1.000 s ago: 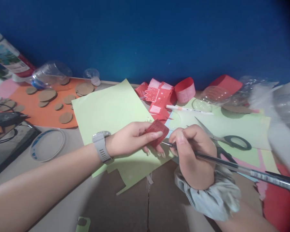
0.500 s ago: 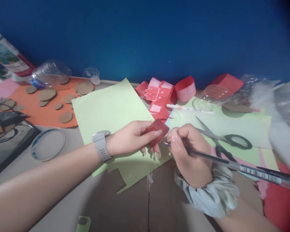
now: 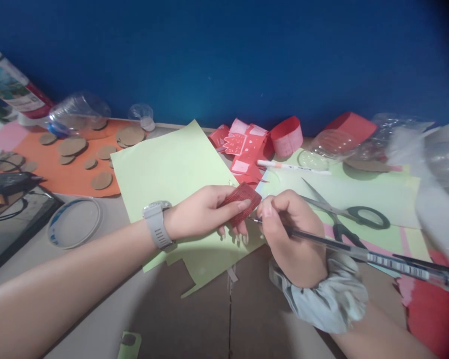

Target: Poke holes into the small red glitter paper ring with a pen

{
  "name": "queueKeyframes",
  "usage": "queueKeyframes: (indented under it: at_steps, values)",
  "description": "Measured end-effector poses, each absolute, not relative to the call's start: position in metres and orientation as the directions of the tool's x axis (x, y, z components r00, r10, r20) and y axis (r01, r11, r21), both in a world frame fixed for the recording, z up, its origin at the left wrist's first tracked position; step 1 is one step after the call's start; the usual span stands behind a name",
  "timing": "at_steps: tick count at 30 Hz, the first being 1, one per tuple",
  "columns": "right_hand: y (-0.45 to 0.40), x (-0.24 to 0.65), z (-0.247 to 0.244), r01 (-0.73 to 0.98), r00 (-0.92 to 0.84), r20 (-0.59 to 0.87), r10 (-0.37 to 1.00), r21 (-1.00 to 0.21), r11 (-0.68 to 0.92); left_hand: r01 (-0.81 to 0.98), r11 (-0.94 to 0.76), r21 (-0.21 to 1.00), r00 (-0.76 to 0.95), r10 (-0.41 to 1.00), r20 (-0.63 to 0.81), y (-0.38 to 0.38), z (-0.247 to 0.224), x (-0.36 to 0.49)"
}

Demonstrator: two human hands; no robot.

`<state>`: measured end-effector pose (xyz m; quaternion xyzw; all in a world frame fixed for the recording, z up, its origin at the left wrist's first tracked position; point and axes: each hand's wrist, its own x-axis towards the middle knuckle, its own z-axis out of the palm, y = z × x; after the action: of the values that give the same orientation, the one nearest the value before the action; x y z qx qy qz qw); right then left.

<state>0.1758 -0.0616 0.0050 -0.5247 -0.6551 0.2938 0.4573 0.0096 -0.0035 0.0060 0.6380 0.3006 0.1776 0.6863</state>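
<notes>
Between the thumb and fingers of my left hand (image 3: 213, 212) is a small red piece (image 3: 246, 200) with a dark grid of lines on it. My right hand (image 3: 297, 239) pinches a clear-barrelled pen (image 3: 344, 250) with a barcode label on its side. The pen tip is close to the lower right edge of the red piece; whether it touches I cannot tell. Beneath both hands lies a pale green paper sheet (image 3: 164, 169), with a cut-out edge at its near side.
Scissors (image 3: 336, 212) lie partly spread on pale paper at right, near a white marker (image 3: 292, 167). Behind are red paper pieces (image 3: 243, 149) and a red paper ring (image 3: 286, 137). Cardboard discs (image 3: 73, 146) lie on orange paper (image 3: 63, 179) at left, beside a tape roll (image 3: 75, 223).
My right hand and the pen have shifted very slightly, up and to the left. My left hand still holds the red piece in nearly the same spot.
</notes>
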Motion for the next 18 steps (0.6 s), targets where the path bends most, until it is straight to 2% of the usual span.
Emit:
queueKeyframes:
  at_steps: [11,15,18]
  values:
    - [-0.0630,0.1745,0.0063,0.432,-0.076,0.231,0.970,-0.869,0.241,0.137,0.117,0.984,0.745,0.643,-0.180,-0.0022,0.0071,0.0113]
    - [-0.0627,0.1745,0.0065,0.446,-0.016,0.282,0.959,-0.857,0.259,0.143,0.128,0.981,0.750,0.633,-0.192,-0.0024,0.0069,0.0114]
    - [-0.0626,0.1734,0.0080,0.452,-0.071,0.242,0.968,-0.857,0.247,0.133,0.115,0.984,0.743,0.645,-0.176,-0.0024,0.0064,0.0112]
